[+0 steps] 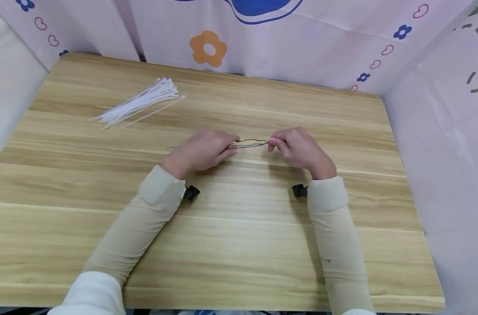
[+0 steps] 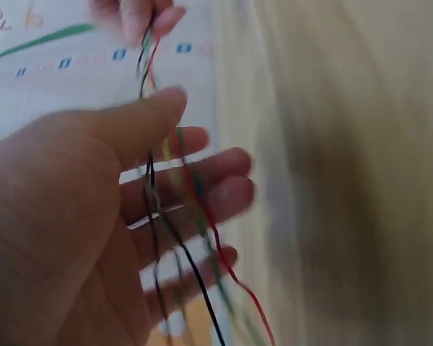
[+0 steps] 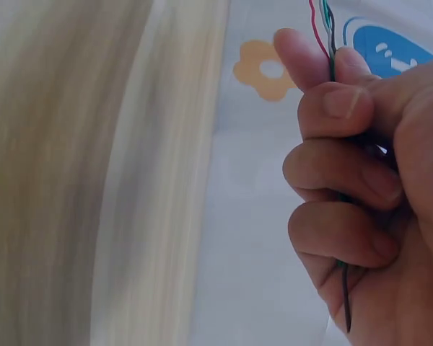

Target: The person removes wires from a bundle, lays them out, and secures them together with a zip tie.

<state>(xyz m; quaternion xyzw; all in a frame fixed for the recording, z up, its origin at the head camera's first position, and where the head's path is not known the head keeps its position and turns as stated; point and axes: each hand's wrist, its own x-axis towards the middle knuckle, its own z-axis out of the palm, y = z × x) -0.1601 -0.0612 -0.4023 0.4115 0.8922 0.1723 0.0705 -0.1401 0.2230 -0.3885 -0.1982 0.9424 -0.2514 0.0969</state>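
Several thin wires, with red, green and black strands, stretch between the two hands above the table. My right hand grips one end of the bundle, its fingers curled round the wires in the right wrist view; a dark end sticks out below its little finger. My left hand is nearly flat and fingers are spread apart in the left wrist view. The wires run behind its thumb and loosely across its fingers, and the red wire fans away from the black wire.
A pile of white cable ties lies at the back left of the wooden table. Patterned cloth hangs behind the table's far edge. A small dark camera is strapped at the left wrist, another at the right.
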